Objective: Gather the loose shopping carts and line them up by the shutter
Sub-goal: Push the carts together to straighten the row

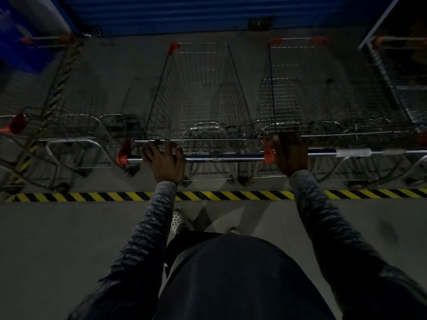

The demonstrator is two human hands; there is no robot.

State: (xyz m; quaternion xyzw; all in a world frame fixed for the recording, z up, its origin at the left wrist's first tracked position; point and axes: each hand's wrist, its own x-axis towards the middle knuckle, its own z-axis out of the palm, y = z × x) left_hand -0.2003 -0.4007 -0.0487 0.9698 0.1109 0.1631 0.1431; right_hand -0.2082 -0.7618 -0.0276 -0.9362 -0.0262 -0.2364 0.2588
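Note:
A wire shopping cart (198,93) stands straight ahead of me, nose toward the blue shutter (173,12). Its chrome handle bar (221,158) has orange end caps. My left hand (164,160) grips the bar near its left cap. My right hand (291,153) grips at the right cap, where the handle of the neighbouring cart (312,88) on the right begins. Another cart (60,95) stands on the left, and a further one (397,82) at the far right, all side by side facing the shutter.
A yellow-and-black hazard stripe (219,195) runs across the concrete floor just behind the carts' rear wheels. My feet stand behind it. A diagonal hazard stripe (57,88) shows through the left cart. A white-framed edge (379,21) rises at the upper right.

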